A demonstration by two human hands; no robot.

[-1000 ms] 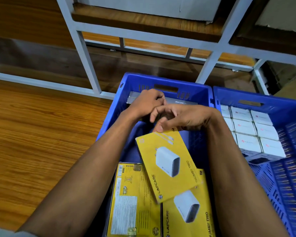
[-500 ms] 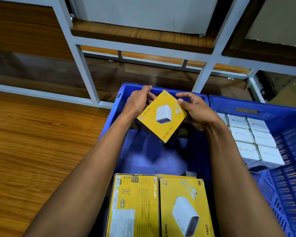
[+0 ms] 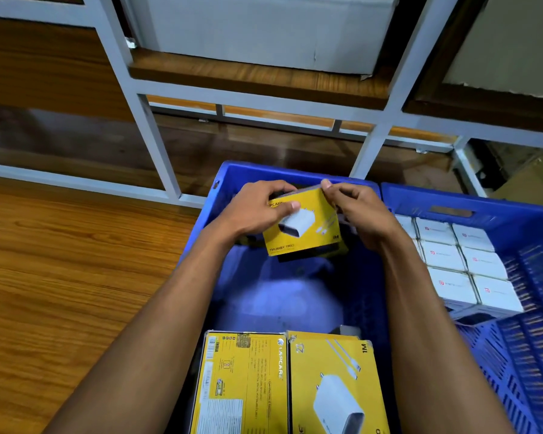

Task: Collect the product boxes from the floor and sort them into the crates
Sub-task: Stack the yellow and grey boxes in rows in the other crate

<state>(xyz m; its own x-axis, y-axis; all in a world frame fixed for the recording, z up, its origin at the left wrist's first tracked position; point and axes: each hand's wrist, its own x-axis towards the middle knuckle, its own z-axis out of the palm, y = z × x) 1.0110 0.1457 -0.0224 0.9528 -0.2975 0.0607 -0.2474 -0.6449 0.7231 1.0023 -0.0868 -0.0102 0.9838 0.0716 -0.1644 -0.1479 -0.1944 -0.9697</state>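
Note:
A yellow charger box [image 3: 308, 233] is held over the far end of the left blue crate [image 3: 229, 180]. My left hand [image 3: 257, 208] grips its left side with the thumb on its face. My right hand [image 3: 358, 211] pinches its upper right corner. At the near end of the same crate lie two more yellow boxes side by side, the left one [image 3: 242, 383] back side up and the right one [image 3: 336, 386] face up. The right blue crate [image 3: 452, 205] holds several white boxes [image 3: 461, 264] in neat rows.
A white metal shelf frame [image 3: 157, 142] with wooden shelves stands just behind the crates. A large pale carton [image 3: 264, 26] sits on the shelf above. Wooden floor [image 3: 60, 277] stretches to the left of the crates.
The yellow box has been turned from a diamond tilt to nearly square between both hands and sits slightly lower over the crate's far end. One second ago it lay loose on the near boxes.

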